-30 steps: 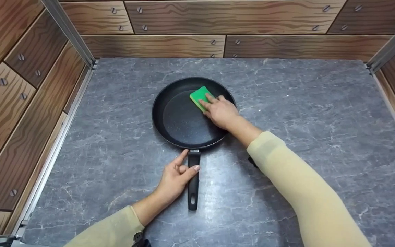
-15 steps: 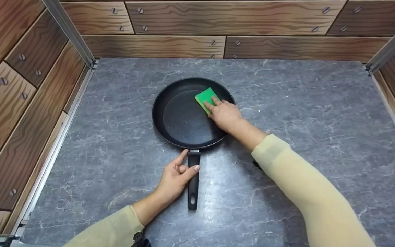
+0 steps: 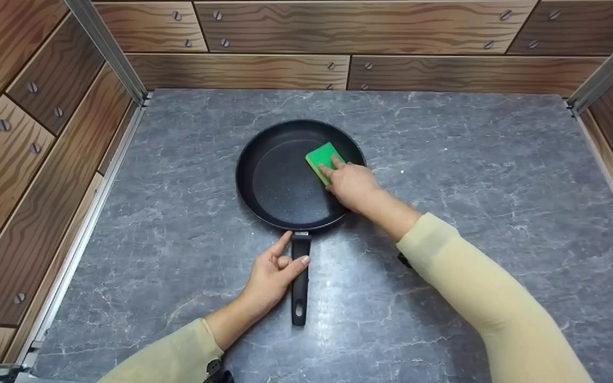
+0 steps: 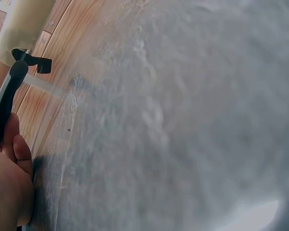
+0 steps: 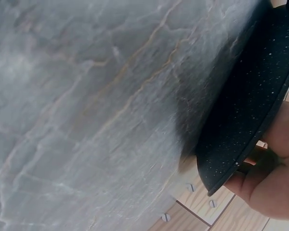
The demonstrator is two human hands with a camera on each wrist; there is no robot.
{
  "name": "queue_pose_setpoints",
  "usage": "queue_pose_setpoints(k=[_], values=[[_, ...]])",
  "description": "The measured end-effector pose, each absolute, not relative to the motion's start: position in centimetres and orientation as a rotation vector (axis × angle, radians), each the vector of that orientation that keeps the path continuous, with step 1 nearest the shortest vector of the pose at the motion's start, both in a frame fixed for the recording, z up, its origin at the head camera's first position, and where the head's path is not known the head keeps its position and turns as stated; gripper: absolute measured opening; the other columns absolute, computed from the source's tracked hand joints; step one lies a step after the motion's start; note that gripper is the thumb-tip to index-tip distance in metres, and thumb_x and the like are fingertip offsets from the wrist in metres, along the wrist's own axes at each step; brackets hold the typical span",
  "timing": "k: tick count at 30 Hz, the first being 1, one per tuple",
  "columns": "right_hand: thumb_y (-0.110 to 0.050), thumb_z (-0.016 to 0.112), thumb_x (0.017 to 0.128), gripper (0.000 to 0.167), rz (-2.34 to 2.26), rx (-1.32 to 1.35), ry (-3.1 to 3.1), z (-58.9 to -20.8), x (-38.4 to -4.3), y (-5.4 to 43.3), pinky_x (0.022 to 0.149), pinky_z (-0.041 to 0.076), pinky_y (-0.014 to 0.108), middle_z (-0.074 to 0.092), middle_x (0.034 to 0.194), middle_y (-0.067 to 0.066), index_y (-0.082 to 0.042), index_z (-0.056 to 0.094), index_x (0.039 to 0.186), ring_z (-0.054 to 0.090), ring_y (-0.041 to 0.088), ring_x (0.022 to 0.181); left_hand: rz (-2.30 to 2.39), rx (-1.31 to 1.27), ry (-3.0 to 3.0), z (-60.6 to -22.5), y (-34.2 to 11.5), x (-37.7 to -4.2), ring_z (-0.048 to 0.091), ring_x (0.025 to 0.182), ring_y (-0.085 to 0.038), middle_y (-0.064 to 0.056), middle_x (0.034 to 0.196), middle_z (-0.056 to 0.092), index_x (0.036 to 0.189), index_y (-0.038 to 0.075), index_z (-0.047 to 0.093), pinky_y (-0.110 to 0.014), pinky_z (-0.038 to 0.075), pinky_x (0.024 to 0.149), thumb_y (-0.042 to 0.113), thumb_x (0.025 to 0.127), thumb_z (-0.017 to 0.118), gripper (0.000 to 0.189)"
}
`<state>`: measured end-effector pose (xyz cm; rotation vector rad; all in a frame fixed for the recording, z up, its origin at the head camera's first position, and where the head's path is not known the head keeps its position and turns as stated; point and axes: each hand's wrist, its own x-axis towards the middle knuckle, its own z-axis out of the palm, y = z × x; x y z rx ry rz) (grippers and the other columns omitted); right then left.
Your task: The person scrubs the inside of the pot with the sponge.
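A black frying pan lies on the grey marbled surface, its handle pointing toward me. My left hand grips that handle near the pan, thumb across the top and a finger reaching to the rim's underside. In the left wrist view, fingers of the left hand show beside the handle. Inside the pan's right half is a green sponge with a yellow edge. My right hand holds it from above, two fingers spread on its green face. The right wrist view shows the pan's speckled outer side, which hides the sponge.
Wood-patterned panels stand behind the grey surface and along both sides. A metal rail runs down the left edge. Dark straps show at both wrists.
The right hand has slid the sponge a little to the right and toward me inside the pan. The left hand and the pan have stayed in place.
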<state>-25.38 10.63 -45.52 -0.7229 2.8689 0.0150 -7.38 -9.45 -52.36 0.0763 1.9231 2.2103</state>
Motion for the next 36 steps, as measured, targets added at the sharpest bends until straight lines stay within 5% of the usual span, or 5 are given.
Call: queue_pose_setpoints(k=[36], values=[[-0.036,0.076,0.100,0.053,-0.210,-1.091,2.751,-45.4,-21.7,8.1,0.096,0.056,0.053,0.050,0.157,0.014,-0.024,0.062,0.150,0.066,0.041,0.122,2.198,0.085,1.891,-52.2,-9.6,-7.4,0.053,0.054,-0.005,0.003,0.060,0.057,0.163,-0.012,0.019,-0.019,0.047,0.056,0.007,0.100,0.072,0.085]])
